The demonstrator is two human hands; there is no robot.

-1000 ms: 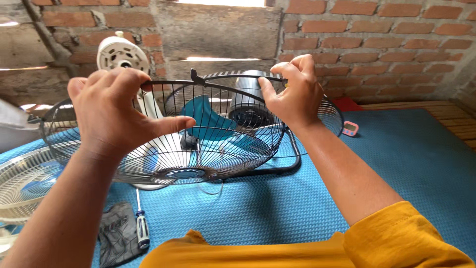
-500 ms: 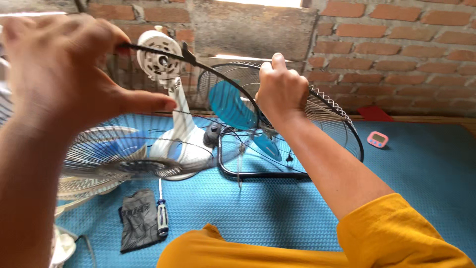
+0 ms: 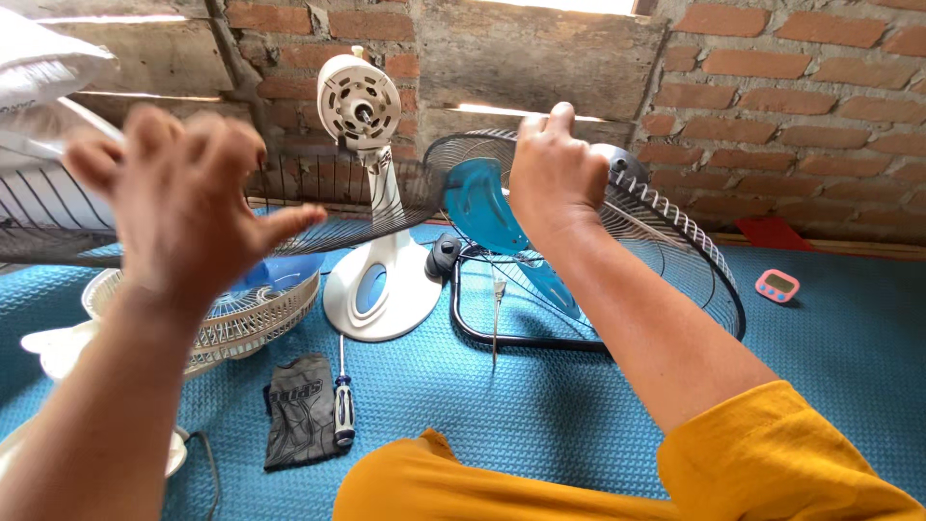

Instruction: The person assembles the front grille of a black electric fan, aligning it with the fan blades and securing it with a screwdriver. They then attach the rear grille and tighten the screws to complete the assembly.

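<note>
Black wire, that's the front fan grille (image 3: pixel 318 207), lifted off to the left and lying nearly flat in the air, the left hand (image 3: pixel 183 207) gripping its rim with fingers spread and blurred. Right hand (image 3: pixel 555 174) is closed on the top edge of the floor fan (image 3: pixel 666 241), whose blue blade (image 3: pixel 477 207) sits exposed just beside that hand. Behind the raised grille, a white fan stand (image 3: pixel 371 193) with bare motor head rises upright, partly screened by the wires. Lower left, a white grille (image 3: pixel 246 309) lies on the blue mat (image 3: pixel 540 405); a screwdriver (image 3: pixel 342 400) and dark glove (image 3: pixel 299 410) rest close together. Pink timer (image 3: pixel 776 286) far right.
</note>
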